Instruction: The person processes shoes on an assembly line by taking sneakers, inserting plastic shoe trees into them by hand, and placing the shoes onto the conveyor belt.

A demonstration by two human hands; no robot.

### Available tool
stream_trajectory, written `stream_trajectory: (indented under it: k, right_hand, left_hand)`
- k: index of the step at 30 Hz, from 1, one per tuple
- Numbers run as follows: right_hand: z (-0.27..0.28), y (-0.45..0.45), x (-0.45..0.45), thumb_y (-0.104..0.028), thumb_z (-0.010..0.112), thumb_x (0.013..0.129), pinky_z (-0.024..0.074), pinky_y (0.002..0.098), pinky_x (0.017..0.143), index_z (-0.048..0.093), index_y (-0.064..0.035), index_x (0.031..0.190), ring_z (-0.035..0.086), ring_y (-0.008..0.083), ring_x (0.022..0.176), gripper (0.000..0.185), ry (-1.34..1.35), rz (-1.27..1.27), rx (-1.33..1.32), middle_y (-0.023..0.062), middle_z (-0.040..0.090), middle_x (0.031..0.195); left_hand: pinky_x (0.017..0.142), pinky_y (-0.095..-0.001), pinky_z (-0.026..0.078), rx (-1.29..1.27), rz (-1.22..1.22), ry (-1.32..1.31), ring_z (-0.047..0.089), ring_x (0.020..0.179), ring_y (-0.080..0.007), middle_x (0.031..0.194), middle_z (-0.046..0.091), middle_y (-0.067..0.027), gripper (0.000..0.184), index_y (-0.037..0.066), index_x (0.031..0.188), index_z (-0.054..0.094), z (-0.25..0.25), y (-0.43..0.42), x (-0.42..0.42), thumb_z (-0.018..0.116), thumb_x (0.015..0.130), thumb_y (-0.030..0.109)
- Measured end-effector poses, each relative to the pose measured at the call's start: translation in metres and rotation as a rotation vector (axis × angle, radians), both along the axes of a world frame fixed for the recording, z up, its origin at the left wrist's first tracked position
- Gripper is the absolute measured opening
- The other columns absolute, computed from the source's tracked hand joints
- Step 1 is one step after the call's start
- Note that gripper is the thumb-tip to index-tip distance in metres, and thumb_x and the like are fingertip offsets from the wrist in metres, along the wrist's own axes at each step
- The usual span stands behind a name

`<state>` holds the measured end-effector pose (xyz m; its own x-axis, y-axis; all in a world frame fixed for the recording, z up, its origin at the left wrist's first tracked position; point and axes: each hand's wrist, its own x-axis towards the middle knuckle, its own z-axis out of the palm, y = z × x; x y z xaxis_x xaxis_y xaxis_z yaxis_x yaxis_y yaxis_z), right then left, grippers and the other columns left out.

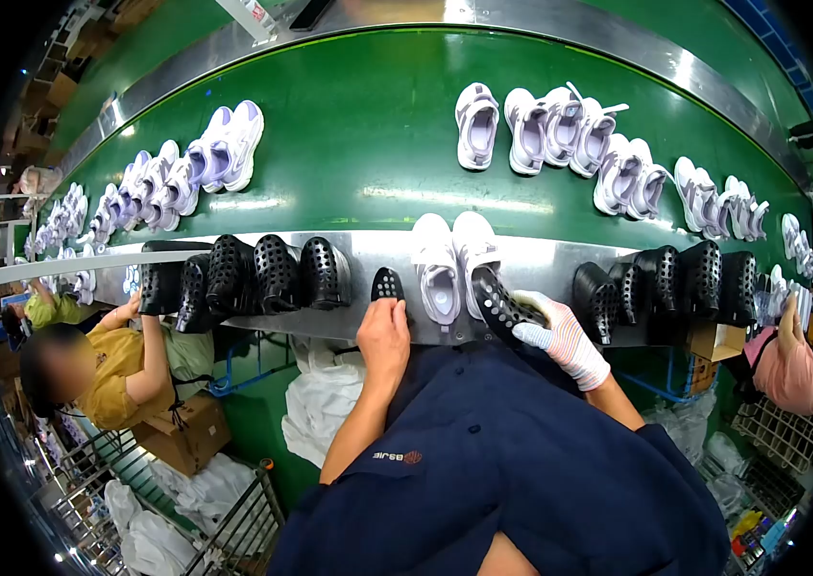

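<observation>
Two white shoes stand side by side on the metal edge in front of me, a left one (437,274) and a right one (473,240). My bare left hand (385,336) is closed on a small black perforated piece (387,284), just left of the shoes. On the right, my right hand (565,341), in a striped white glove, grips a black perforated shoe form (502,305). The form's tip lies at the opening of the right white shoe. Part of the form is covered by the gloved fingers.
Black perforated forms stand along the metal edge (368,252) at left (277,274) and right (661,278). White shoes (560,130) line the green belt (358,144). Co-workers sit at far left (128,374) and far right (790,360). A cardboard box (185,437) is at lower left.
</observation>
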<state>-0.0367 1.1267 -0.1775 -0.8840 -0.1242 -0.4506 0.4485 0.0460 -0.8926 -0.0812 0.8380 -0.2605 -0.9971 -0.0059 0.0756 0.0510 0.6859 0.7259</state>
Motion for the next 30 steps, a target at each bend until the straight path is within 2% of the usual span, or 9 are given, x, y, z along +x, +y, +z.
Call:
stream_trajectory:
  k: [2,6,10,12,18,21,23,28,30]
  right_hand:
    - [0.000,0.004,0.005,-0.028,0.075,0.087,0.0515,0.0351,0.099,0.061,0.0032,0.133,0.070,0.0236,0.110,0.057,0.003,0.063,0.234,0.0198,0.072,0.117]
    - [-0.006,0.000,0.009,-0.035,0.074,0.089,0.0557,0.0377,0.090,0.066,0.0035,0.124,0.074,0.0329,0.099,0.053,-0.060,0.040,0.498,0.0256,0.073,0.106]
    - [-0.024,-0.009,0.017,-0.036,0.072,0.090,0.0557,0.0437,0.086,0.067,0.0049,0.115,0.071,0.0422,0.096,0.048,0.001,0.050,0.588,0.0286,0.072,0.098]
    - [-0.036,-0.015,0.020,-0.036,0.070,0.091,0.0547,0.0482,0.085,0.064,0.0057,0.104,0.068,0.0480,0.096,0.044,0.012,0.044,0.662,0.0318,0.070,0.094]
    - [-0.046,-0.020,0.003,-0.047,0.065,0.095,0.0536,0.0522,0.085,0.062,0.0063,0.098,0.066,0.0503,0.097,0.053,-0.134,0.150,0.833,0.0338,0.068,0.092]
    - [-0.031,-0.025,-0.006,-0.052,0.060,0.097,0.0547,0.0509,0.086,0.067,0.0055,0.101,0.068,0.0478,0.096,0.058,-0.209,0.217,0.894,0.0319,0.070,0.094]
    - [-0.018,-0.026,-0.012,-0.051,0.057,0.098,0.0553,0.0496,0.086,0.072,0.0038,0.101,0.070,0.0449,0.095,0.057,-0.250,0.368,0.959,0.0293,0.071,0.095]
    - [-0.030,-0.012,-0.007,-0.039,0.059,0.097,0.0564,0.0500,0.083,0.072,0.0017,0.100,0.073,0.0403,0.091,0.043,-0.163,0.320,0.983,0.0272,0.072,0.093]
    - [-0.038,-0.021,-0.004,-0.028,0.056,0.097,0.0570,0.0504,0.078,0.067,0.0015,0.105,0.072,0.0431,0.088,0.032,-0.082,0.245,1.124,0.0277,0.072,0.092]
  left_hand:
    - [0.072,-0.0474,0.053,-0.132,-0.096,0.024,0.066,0.081,-0.0370,0.087,0.065,-0.0171,0.014,0.001,0.102,0.067,-0.030,-0.002,-0.009,0.070,0.093,0.012]
    - [0.079,-0.0473,0.053,-0.397,-0.085,0.001,0.064,0.094,-0.0382,0.098,0.065,-0.0159,0.024,0.002,0.112,0.068,-0.003,0.016,-0.023,0.073,0.090,0.012]
    - [0.083,-0.0443,0.052,0.010,-0.388,0.263,0.062,0.097,-0.0358,0.105,0.066,-0.0160,0.028,0.002,0.112,0.068,0.047,0.036,-0.036,0.076,0.085,0.006]
    - [0.085,-0.0437,0.052,-0.028,-0.494,0.258,0.062,0.099,-0.0353,0.104,0.067,-0.0162,0.029,0.002,0.111,0.069,0.063,0.050,-0.057,0.077,0.084,0.007]
    - [0.091,-0.0488,0.052,-0.616,-1.002,-0.095,0.064,0.105,-0.0392,0.108,0.069,-0.0234,0.038,0.000,0.104,0.074,0.028,0.125,-0.116,0.077,0.080,0.030]
    - [0.089,-0.0468,0.057,-0.632,-1.158,-0.334,0.069,0.105,-0.0412,0.111,0.071,-0.0265,0.031,-0.003,0.100,0.075,-0.010,0.149,-0.129,0.069,0.082,0.022]
    - [0.088,-0.0485,0.057,-0.594,-1.207,-0.267,0.070,0.102,-0.0424,0.110,0.071,-0.0282,0.029,-0.004,0.099,0.075,-0.024,0.154,-0.123,0.066,0.081,0.017]
    - [0.089,-0.0496,0.057,-0.498,-1.206,-0.142,0.071,0.100,-0.0435,0.106,0.071,-0.0314,0.028,-0.005,0.098,0.075,-0.020,0.171,-0.117,0.064,0.080,0.014]
    - [0.091,-0.0492,0.057,-0.473,-1.256,-0.303,0.070,0.100,-0.0448,0.107,0.070,-0.0328,0.029,-0.006,0.098,0.074,-0.019,0.181,-0.121,0.064,0.081,0.015]
